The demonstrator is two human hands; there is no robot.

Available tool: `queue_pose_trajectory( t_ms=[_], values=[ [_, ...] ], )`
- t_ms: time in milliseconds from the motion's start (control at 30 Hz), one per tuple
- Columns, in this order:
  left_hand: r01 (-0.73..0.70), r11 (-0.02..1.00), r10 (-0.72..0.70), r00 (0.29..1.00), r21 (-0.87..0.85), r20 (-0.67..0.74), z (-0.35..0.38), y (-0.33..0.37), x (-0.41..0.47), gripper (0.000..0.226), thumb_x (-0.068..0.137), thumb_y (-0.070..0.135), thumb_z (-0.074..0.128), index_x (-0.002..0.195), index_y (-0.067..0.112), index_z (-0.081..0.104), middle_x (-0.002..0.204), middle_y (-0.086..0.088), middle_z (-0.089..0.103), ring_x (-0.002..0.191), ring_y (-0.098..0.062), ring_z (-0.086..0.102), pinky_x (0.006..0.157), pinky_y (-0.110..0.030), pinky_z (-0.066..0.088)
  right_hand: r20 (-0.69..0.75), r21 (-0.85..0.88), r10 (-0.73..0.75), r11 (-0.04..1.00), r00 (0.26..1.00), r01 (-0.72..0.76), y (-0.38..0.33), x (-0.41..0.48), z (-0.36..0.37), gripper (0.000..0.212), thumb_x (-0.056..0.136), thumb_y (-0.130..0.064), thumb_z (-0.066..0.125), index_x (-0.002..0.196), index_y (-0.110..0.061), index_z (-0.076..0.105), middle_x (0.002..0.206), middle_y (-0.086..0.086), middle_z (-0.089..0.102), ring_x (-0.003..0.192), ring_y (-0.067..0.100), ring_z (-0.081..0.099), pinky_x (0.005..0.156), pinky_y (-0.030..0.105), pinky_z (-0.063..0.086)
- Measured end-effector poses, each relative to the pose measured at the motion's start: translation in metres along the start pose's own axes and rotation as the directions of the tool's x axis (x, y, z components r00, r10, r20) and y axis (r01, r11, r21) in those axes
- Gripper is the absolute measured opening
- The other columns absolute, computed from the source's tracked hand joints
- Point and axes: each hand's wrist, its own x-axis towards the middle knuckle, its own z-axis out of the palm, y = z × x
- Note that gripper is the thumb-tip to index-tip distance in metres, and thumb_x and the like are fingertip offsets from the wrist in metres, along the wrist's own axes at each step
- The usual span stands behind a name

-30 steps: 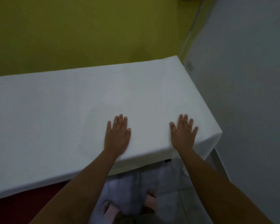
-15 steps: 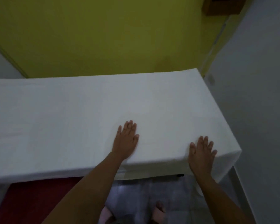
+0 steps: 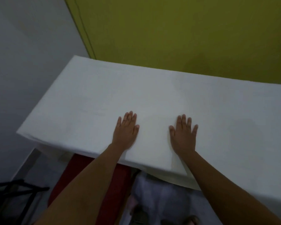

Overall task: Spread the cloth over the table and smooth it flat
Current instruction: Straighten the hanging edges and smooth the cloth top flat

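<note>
Two flat palms on the white cloth (image 3: 152,95)

Left hand (image 3: 126,133) and right hand (image 3: 183,134) lie open, fingers spread, gripping nothing, near the cloth's front edge draping the counter.

Two bare forearms enter from the bottom edge, no sleeves visible anywhere up to the frame border. Left hand (image 3: 126,133) bare: no rings, no watch, no wristband, no glove. Right hand (image 3: 183,135) likewise bare, wrist plain. Fingers (image 3: 182,121) look slim, nails short as far as the blur allows; details of nails are too soft to tell more. Below the forearms, pale lilac-white garment (image 3: 161,197) covers the lap or legs, loose fabric with soft folds, pattern not readable. At the bottom edge a dark blurred shape near the feet, maybe footwear (image 3: 191,220), too dim to identify.
</note>
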Motion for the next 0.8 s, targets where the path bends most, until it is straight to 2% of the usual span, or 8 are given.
queue_pose_trajectory(
  t_ms=[167,333,433,533,667,733,767,800],
  values=[
    [0.194,0.981,-0.195,0.979,-0.029,-0.05,-0.025,-0.106,-0.023,0.055,0.103,0.036,0.024,0.153,0.018,0.009,0.162,-0.001,0.004,0.149,-0.015,0.0,0.118,-0.037,-0.007,0.014,-0.001,-0.225,0.974,0.974,0.225,-0.112,0.029,0.019,0.061,0.101,-0.044,0.012,0.152,-0.012,0.006,0.161,0.006,0.003,0.148,0.025,-0.004,0.118,0.051,-0.004],
    [0.394,0.918,-0.397,0.911,-0.049,-0.111,-0.045,-0.203,-0.066,0.055,0.102,0.031,0.032,0.152,0.015,0.016,0.16,-0.007,0.012,0.149,-0.022,0.009,0.119,-0.041,0.001,0.052,-0.015,-0.419,0.907,0.907,0.42,-0.22,0.038,0.035,0.06,0.101,-0.043,0.015,0.152,-0.012,0.008,0.161,0.007,0.005,0.148,0.026,-0.002,0.118,0.053,-0.004],
    [0.511,0.855,-0.519,0.846,-0.086,-0.124,-0.052,-0.251,-0.096,0.056,0.103,0.031,0.031,0.152,0.008,0.017,0.16,-0.013,0.012,0.148,-0.027,0.009,0.119,-0.045,0.002,0.092,-0.014,-0.537,0.842,0.839,0.54,-0.276,0.024,0.046,0.061,0.101,-0.045,0.018,0.152,-0.012,0.007,0.161,0.006,0.004,0.148,0.025,-0.004,0.117,0.052,-0.007],
    [0.579,0.806,-0.59,0.803,-0.126,-0.085,-0.059,-0.287,-0.121,0.058,0.103,0.036,0.024,0.152,0.009,0.008,0.161,-0.01,0.003,0.149,-0.023,0.0,0.12,-0.045,-0.003,0.159,0.028,-0.7,0.708,0.696,0.706,-0.317,-0.004,0.059,0.064,0.1,-0.047,0.02,0.152,-0.012,0.004,0.161,0.006,-0.001,0.147,0.025,-0.009,0.116,0.052,-0.011],
    [0.547,0.834,-0.551,0.833,-0.071,-0.058,-0.065,-0.301,-0.126,0.057,0.104,0.034,0.024,0.153,0.01,0.006,0.161,-0.009,0.001,0.149,-0.023,-0.001,0.12,-0.044,-0.003,0.203,-0.03,-0.87,0.453,0.449,0.891,-0.325,-0.045,0.07,0.07,0.099,-0.052,0.019,0.152,-0.01,0.004,0.161,0.009,0.001,0.147,0.028,-0.007,0.117,0.051,-0.009],
    [0.563,0.822,-0.569,0.82,-0.085,-0.063,-0.066,-0.297,-0.123,0.056,0.104,0.032,0.023,0.153,0.01,0.006,0.161,-0.01,0.001,0.149,-0.024,-0.001,0.12,-0.046,-0.002,0.231,0.017,-0.916,0.342,0.329,0.94,-0.317,-0.051,0.07,0.068,0.099,-0.053,0.018,0.152,-0.012,0.006,0.161,0.006,0.002,0.148,0.025,-0.006,0.118,0.048,-0.009],
    [0.582,0.808,-0.589,0.806,-0.092,-0.067,-0.065,-0.293,-0.121,0.056,0.104,0.03,0.023,0.153,0.009,0.006,0.161,-0.01,0.001,0.149,-0.024,-0.001,0.12,-0.047,-0.001,0.23,0.069,-0.929,0.312,0.29,0.947,-0.312,-0.049,0.068,0.066,0.1,-0.051,0.018,0.152,-0.013,0.008,0.161,0.005,0.004,0.148,0.023,-0.005,0.118,0.045,-0.009],
    [0.609,0.788,-0.615,0.785,-0.096,-0.071,-0.065,-0.288,-0.118,0.055,0.104,0.028,0.023,0.152,0.009,0.006,0.161,-0.01,0.001,0.149,-0.024,-0.001,0.12,-0.049,-0.001,0.208,0.12,-0.936,0.311,0.282,0.943,-0.308,-0.045,0.063,0.062,0.101,-0.047,0.02,0.152,-0.013,0.012,0.161,0.005,0.008,0.148,0.023,-0.001,0.119,0.042,-0.008]
  ],
)
